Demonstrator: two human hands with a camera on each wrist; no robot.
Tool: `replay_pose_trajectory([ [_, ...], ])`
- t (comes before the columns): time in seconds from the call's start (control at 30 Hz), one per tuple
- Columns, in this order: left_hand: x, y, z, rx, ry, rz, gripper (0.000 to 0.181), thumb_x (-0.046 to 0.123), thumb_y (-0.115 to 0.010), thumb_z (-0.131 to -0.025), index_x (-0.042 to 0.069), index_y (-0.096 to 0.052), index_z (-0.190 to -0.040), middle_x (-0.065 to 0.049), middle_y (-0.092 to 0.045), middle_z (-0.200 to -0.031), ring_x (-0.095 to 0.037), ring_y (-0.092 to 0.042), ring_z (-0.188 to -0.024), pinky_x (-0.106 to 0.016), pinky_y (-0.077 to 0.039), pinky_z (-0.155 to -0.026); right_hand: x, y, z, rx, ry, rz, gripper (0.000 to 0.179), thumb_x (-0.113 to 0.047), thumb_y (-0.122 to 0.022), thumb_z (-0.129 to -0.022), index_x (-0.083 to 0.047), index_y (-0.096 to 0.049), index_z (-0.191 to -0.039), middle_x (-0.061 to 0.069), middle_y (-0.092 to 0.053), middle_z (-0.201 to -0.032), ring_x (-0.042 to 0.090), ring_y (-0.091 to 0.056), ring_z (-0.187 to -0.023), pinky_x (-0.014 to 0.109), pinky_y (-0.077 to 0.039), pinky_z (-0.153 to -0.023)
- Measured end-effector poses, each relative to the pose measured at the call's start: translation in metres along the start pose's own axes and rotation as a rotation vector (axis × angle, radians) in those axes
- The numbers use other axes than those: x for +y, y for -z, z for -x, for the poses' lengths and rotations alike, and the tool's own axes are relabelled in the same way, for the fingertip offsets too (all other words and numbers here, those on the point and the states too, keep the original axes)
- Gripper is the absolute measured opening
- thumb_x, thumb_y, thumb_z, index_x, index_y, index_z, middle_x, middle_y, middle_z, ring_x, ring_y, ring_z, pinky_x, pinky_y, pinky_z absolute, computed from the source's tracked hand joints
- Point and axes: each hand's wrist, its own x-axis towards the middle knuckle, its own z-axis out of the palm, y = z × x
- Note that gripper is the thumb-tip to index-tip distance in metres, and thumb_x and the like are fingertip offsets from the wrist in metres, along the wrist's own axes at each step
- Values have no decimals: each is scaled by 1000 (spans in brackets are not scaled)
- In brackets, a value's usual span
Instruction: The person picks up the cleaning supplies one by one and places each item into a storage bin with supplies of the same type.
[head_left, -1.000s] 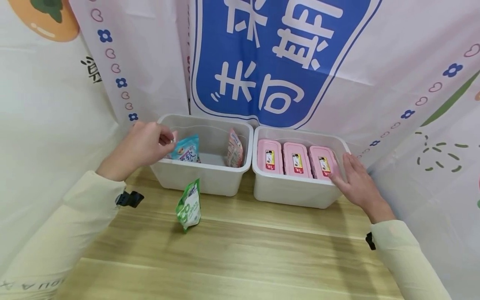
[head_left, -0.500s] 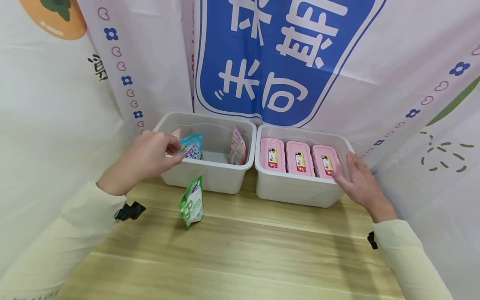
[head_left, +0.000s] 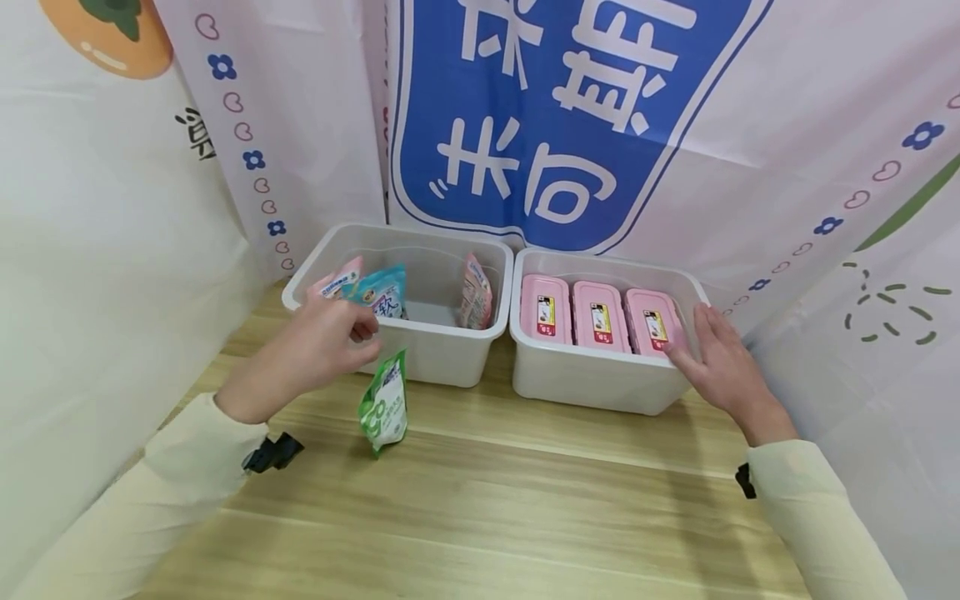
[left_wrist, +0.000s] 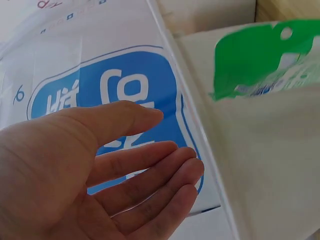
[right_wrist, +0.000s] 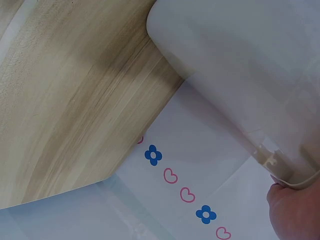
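Observation:
My left hand hovers in front of the left white bin, its fingers loosely bent around nothing. The left wrist view shows that hand with thumb and fingers apart. Inside the bin, a blue pouch and a pink pouch lean at the left, partly hidden by the hand. Another pink pouch stands at the right end. A green and white pouch stands before the bin. My right hand rests on the right white bin's front right corner, fingers extended along its side.
Three pink lidded boxes stand side by side in the right bin. Both bins sit on a wooden table against a hanging printed cloth. Cloth walls close in the left and right sides.
My left hand has drawn back from over the left bin's left end, toward me and slightly right, uncovering more of the pink pouch. My right hand stays at the right bin's corner.

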Motion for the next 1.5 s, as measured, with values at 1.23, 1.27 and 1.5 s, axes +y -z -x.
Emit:
replay_pose_trajectory([
  [1.23,-6,-55,16,40,100,19,23,6,-75,-90,10,-64,-70,1,-57,-61,-11,-50,-56,-25,-39,-51,1,4,1,6,-13,6,91,-50,-48,-108,1,-1,-168,30,-6,-175,52,-8,-162,76,-15,-124],
  [1.27,-7,-55,16,41,100,17,25,6,-75,-90,10,-63,-69,1,-55,-60,-11,-49,-55,-24,-38,-51,1,4,0,5,-12,6,91,-50,-48,-108,1,-1,-168,30,-6,-175,52,-7,-162,76,-15,-124],
  [1.5,-10,-50,18,48,88,-18,33,5,-76,-90,12,-57,-64,2,-51,-57,-12,-45,-54,-26,-33,-52,0,1,-1,-11,-21,1,91,-51,-45,-108,0,0,-168,29,-3,-176,50,-5,-163,76,-13,-125],
])
